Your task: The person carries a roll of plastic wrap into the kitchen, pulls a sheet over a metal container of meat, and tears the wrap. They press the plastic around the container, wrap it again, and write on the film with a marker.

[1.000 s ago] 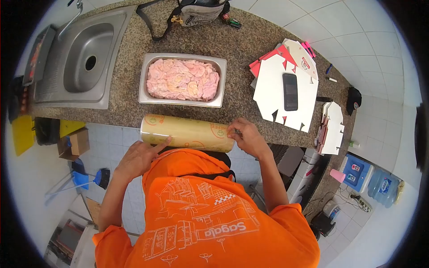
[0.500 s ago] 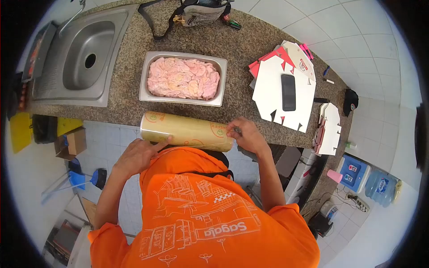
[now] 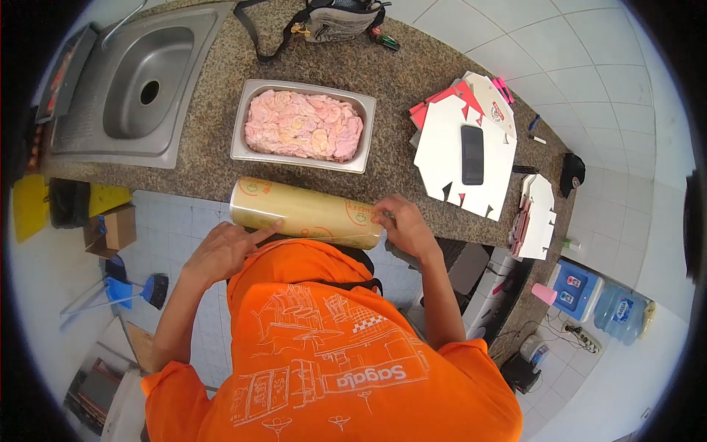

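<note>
A wide roll of cling film (image 3: 302, 214), yellowish with orange printing, lies across the front of me at the counter's edge. My left hand (image 3: 224, 252) is at its left part, index finger stretched out and touching the lower side; the other fingers are partly hidden. At the roll's right end, my right hand (image 3: 401, 223) has thumb and fingers pinched together at the film; the exact edge between them is hard to see. Just beyond the roll stands a steel pan (image 3: 303, 163) filled with pale pink raw meat (image 3: 305, 127), which looks like chicken skin.
A steel sink (image 3: 143, 96) is at the left. A bag (image 3: 342, 22) lies at the back of the counter. On the right, a phone (image 3: 473, 155) rests on white cardboard sheets (image 3: 438, 158), with folded cardboard (image 3: 537, 214) beside them. A blue broom (image 3: 151, 292) stands at lower left.
The view has shifted slightly. Both hands keep nearly the same places on the roll, and the left index finger still touches it.
</note>
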Demonstrator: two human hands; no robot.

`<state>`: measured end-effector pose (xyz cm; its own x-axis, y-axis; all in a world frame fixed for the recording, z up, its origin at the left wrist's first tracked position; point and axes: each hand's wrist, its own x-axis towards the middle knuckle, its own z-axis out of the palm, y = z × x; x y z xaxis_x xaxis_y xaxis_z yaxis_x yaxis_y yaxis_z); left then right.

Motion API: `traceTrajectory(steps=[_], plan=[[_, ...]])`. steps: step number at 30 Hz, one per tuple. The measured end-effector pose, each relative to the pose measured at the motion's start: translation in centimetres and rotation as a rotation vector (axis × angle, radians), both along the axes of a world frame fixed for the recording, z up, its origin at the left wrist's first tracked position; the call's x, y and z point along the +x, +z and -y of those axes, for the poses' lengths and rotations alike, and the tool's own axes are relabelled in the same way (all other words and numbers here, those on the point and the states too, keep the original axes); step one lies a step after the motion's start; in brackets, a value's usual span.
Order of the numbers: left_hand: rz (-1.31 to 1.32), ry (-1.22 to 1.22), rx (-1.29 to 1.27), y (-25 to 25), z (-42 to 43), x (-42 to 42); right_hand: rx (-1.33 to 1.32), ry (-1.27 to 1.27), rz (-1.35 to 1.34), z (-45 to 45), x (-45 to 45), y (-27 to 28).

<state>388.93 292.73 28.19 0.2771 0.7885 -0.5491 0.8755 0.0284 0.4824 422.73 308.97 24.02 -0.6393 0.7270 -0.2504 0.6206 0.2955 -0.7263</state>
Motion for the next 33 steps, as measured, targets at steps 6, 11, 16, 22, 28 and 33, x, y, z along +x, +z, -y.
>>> traceTrajectory(steps=[6, 11, 16, 22, 28, 33], plan=[[0.009, 0.003, -0.016, 0.1, -0.1, 0.1, -0.051, 0.096, 0.152, -0.4, -0.5, -0.3], [0.007, 0.008, 0.016, -0.2, 0.2, -0.1, 0.157, 0.198, 0.373, 0.6, -1.2, -1.9], [0.051, 0.04, 0.02, -0.3, 0.3, -0.3, 0.167, 0.205, 0.219, 1.3, 0.0, -0.3], [0.08, 0.057, 0.02, -0.7, 0.6, -0.4, 0.044, 0.132, 0.077, 2.1, 2.7, 1.1], [0.154, 0.117, 0.004, -0.8, 0.4, -0.8, 0.026, -0.057, -0.128, 3.0, 2.6, -1.0], [0.384, 0.418, -0.097, -1.0, 0.4, -2.1, 0.02, -0.154, -0.19, 3.1, 1.9, -0.7]])
